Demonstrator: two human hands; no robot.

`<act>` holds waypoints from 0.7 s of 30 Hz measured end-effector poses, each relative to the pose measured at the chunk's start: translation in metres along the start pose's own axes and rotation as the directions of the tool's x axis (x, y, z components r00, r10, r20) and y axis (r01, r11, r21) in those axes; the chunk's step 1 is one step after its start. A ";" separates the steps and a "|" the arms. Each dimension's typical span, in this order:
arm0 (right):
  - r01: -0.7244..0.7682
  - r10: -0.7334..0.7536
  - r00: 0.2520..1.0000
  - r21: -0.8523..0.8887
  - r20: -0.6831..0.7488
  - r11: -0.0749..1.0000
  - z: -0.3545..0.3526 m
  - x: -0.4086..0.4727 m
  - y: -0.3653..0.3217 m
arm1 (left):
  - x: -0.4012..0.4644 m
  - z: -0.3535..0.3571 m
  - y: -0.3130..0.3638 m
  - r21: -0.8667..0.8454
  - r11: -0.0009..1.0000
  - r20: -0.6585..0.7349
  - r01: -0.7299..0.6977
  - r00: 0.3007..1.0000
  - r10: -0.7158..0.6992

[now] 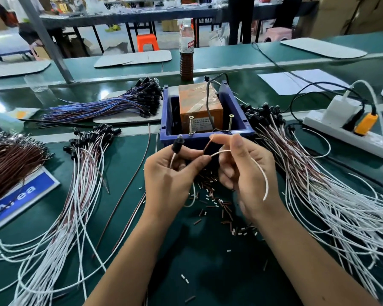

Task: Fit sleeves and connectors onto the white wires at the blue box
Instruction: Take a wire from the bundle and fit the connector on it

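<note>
Green work table (124, 217) bearing, at centre rear, the blue box (237, 111), which holds an orange taped block (199, 104) and has two screws (190, 125) standing upright at its near wall. To the right of the box lies a large fan of white wires with black connectors (318, 195); to the left lies a second such bundle (84, 173), with a bundle of blue wires (102, 108) behind it and a brown bundle (7, 164) at the far left edge. A white power strip (349, 133) with an orange plug sits at the right, and a bottle of brown liquid (186, 51) stands behind the box. Short brown and white sleeve pieces (217, 204) are scattered on the table beneath the hands. Just in front of the box, the left hand (170, 177) grips a black connector (177, 144) between curled fingers, its white lead running down into the palm. The right hand (245, 171) pinches a brown sleeve (207, 146) between thumb and forefinger, and a single white wire (258, 168) arcs from the meeting fingertips over the back of the right hand, its free end hanging beside the wrist.
</note>
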State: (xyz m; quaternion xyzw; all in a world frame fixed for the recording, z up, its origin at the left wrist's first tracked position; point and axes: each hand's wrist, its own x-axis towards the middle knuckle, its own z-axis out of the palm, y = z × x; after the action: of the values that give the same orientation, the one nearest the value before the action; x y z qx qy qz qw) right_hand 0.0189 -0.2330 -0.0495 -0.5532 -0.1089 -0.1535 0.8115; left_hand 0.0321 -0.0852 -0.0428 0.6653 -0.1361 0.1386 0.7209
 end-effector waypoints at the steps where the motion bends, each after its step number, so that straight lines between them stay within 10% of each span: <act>1: 0.026 -0.027 1.000 0.030 0.009 0.999 0.000 0.001 -0.001 | 0.001 -0.001 0.001 -0.013 1.000 -0.014 0.017 1.000 -0.017; 10: -0.050 0.045 0.999 0.273 0.024 0.961 -0.006 0.003 -0.018 | 0.003 0.001 0.001 -0.210 0.970 -0.060 0.119 0.989 -0.134; 16: -0.171 0.222 0.963 -0.294 0.151 0.940 -0.005 0.002 -0.013 | 0.003 -0.004 0.019 -0.398 0.898 0.121 0.187 0.981 -0.151; 21: 0.090 0.172 0.939 -0.694 0.298 0.714 -0.006 -0.002 -0.003 | 0.004 -0.008 0.020 -0.346 0.885 0.245 0.312 0.940 -0.235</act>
State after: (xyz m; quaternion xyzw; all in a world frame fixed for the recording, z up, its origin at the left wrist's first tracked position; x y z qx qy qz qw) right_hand 0.0155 -0.2390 -0.0498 -0.8384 -0.1694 -0.0666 0.5137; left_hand 0.0281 -0.0754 -0.0232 0.5357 -0.1353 -0.0603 0.8313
